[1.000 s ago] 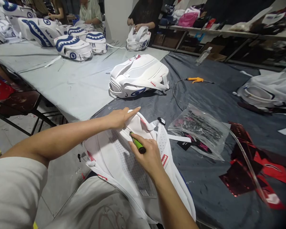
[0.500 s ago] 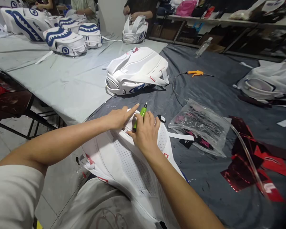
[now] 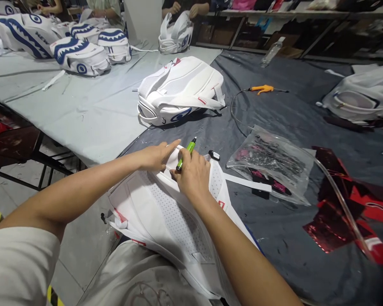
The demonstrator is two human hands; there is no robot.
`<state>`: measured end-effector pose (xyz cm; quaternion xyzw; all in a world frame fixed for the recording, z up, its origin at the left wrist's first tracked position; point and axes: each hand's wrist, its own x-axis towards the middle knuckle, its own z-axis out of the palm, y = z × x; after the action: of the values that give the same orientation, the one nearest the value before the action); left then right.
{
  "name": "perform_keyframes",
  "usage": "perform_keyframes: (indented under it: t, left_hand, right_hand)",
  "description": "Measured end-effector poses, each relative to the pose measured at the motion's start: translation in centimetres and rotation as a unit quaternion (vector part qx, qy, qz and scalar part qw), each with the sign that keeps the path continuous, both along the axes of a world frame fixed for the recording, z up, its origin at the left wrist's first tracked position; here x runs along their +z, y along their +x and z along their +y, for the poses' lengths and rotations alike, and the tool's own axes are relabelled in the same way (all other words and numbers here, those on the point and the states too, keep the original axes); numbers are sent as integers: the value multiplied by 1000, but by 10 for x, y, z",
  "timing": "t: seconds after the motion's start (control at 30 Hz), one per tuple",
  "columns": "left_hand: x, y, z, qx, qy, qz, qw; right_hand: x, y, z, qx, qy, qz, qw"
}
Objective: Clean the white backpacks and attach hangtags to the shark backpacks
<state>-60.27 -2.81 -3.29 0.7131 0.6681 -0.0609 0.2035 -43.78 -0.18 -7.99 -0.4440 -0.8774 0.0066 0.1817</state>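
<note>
A white backpack (image 3: 147,193) with dotted mesh panels rests against my lap and the table edge, its top end away from me. My left hand (image 3: 156,158) grips that top edge, index finger stretched forward along it. In my right hand (image 3: 194,172) is a green marker pen (image 3: 189,148), slanting with its pale end up and its black end down at the bag. The right fingers also lie against the backpack's top. What the left fingertips touch underneath is hidden. Beside the right hand sits a black buckle (image 3: 214,155) on the backpack.
Another white backpack (image 3: 191,80) lies ahead. To the right are an orange air blow gun (image 3: 262,89), a clear plastic bag (image 3: 274,159) of small dark parts and red film pieces (image 3: 335,231). A bottle (image 3: 272,52) stands farther back. Other people's hands work beyond.
The view has tilted and shifted slightly. The green marker pen has tipped a little more over, its black end moving left. My left hand keeps hold of the backpack's edge.
</note>
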Motion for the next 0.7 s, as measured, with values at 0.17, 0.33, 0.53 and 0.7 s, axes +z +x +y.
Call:
perform_keyframes:
  t: [0.17,0.33,0.53,0.7]
  left_hand:
    - [-4,4,4,23,23,20,999]
    - [-9,10,3,42,53,45,997]
    - [-8,7,0,45,66,40,996]
    - [-7,7,0,41,65,37,996]
  right_hand:
    - [2,1,0,2,-13,-15,1000]
    - [0,-1,2,2,-1,-16,1000]
    - [8,27,1,68,66,93,991]
    - [16,58,-26,116,27,266,956]
